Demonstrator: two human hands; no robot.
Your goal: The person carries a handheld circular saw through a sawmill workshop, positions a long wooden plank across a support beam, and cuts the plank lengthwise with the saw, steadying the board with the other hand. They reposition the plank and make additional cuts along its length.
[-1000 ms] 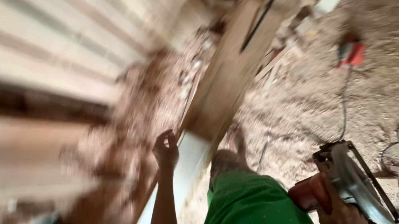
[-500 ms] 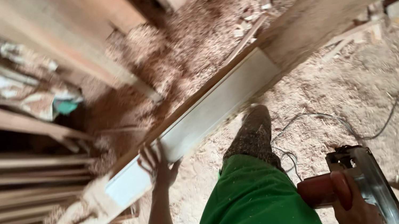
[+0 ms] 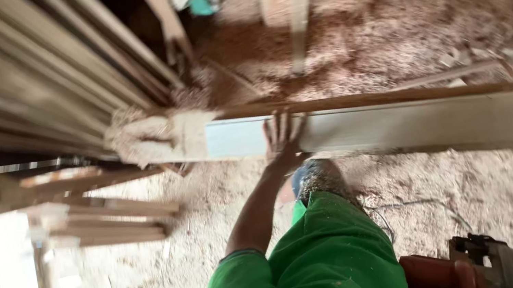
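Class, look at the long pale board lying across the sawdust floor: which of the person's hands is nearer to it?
Left. The left hand lies flat on the pale board, fingers spread. The right hand is out of view; only the power saw shows at the bottom right, well apart from the board.

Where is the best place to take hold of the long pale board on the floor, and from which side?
Probably its near long edge, close to where the left hand presses flat on the long pale board. Come from the person's side: the board lies low, and a darker plank seems to run along its far edge.
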